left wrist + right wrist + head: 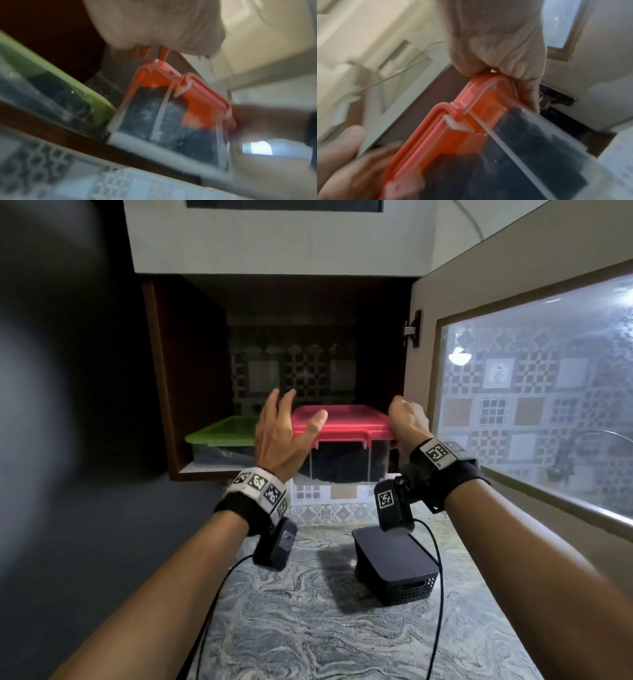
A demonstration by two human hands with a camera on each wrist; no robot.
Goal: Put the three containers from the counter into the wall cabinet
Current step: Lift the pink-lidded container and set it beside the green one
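My right hand [407, 419] is curled round the right end of the red-lidded container [342, 422]; my left hand [284, 436] hovers beside its left end, fingers spread, gripping nothing. The clear-walled, dark-filled container sits at the near lip of the wall cabinet [191, 371] shelf, just right of the green-lidded container [222, 431]. The black container [397, 566] remains on the counter [308, 628] below.

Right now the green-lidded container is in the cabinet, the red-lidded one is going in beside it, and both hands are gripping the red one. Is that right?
Not quite: only the right hand has a grip on the red-lidded container, at its right corner. The left hand is open, fingers spread by the lid, as the head view shows. The green-lidded container is in the cabinet, the red one beside it.
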